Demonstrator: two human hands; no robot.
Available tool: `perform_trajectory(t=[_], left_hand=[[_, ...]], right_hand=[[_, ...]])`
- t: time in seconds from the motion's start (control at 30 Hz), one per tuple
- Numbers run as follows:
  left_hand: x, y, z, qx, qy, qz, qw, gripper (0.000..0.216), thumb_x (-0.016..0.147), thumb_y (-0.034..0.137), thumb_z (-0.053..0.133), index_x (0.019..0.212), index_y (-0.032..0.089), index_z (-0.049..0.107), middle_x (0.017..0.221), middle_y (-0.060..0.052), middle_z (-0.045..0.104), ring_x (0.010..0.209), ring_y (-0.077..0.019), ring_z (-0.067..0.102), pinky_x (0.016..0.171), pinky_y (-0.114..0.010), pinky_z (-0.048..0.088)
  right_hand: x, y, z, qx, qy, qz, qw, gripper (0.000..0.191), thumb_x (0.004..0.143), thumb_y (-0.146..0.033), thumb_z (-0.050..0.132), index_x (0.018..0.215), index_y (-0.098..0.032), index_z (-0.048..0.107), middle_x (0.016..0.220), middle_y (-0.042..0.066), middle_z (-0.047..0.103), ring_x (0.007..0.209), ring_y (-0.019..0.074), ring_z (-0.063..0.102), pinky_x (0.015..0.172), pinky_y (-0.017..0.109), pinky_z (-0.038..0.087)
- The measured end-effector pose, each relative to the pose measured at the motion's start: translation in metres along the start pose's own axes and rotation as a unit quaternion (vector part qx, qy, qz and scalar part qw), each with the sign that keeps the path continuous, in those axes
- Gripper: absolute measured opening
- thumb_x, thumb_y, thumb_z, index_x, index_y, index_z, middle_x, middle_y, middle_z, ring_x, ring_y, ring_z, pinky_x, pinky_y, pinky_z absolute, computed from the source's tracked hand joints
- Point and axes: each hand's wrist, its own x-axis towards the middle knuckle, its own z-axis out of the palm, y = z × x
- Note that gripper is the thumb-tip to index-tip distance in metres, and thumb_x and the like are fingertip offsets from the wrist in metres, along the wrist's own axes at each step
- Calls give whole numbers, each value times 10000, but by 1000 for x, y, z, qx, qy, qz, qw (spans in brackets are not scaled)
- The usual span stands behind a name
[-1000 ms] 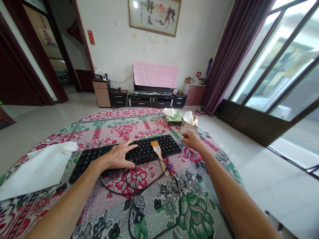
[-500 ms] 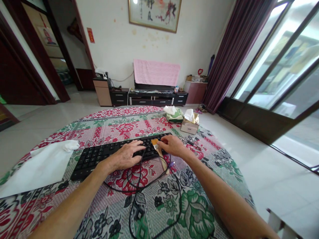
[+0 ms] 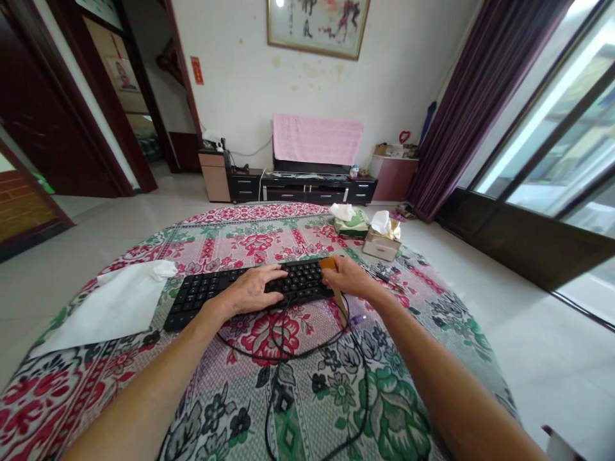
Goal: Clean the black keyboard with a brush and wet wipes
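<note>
Lying on the keyboard's (image 3: 204, 291) right part: one brush (image 3: 341, 304), bristles away, handle nearward onto the table (image 3: 307, 400). Right hand (image 3: 348, 277) nearer, curled over its middle; grip's closure cannot be told. Left hand (image 3: 254, 288) spread on keys, grasping nothing.

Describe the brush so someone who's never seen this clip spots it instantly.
On the table with the flowered cloth lies a long black keyboard. Toward its right end, the right hand covers the middle of the brush, whose handle slants toward the person. Its orange bristles and pale handle set it apart from the black keys.
</note>
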Motion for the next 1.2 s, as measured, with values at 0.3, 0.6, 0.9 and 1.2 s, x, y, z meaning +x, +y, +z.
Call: perform_trajectory(t=[0.3,0.6,0.9,1.2], left_hand=[[1,51,13,-39,-72,149,985,320,879,241,467,1151,236,634,1299,-32,589,1213,-210,518,1041,-387,383],[1,30,0,-15,-13,58,998,400,849,238,474,1235,221,581,1267,-47,604,1173,-210,541,1032,-383,390],[-8,-9,-8,68,-97,-130,984,1128,538,764,658,1463,242,278,1547,-179,199,1398,-449,141,1091,-656,112],[-2,-18,-5,59,-111,-149,981,1205,431,778,691,1453,272,303,1500,-186,297,1359,-488,206,1060,-689,123]], right_hand=[[-4,10,-17,115,-70,21,991,67,771,-151,438,786,-172,499,731,49,658,581,131,610,517,212,466],[9,32,-44,10,104,128,986,195,789,-245,546,948,-140,587,562,11,579,444,112,497,451,222,379],[21,77,-36,-242,42,125,961,254,773,-369,589,683,-142,655,603,78,624,579,178,577,528,264,366],[12,72,-33,-145,-16,126,981,321,803,-389,544,605,-152,632,468,-3,494,439,110,456,462,237,338]])
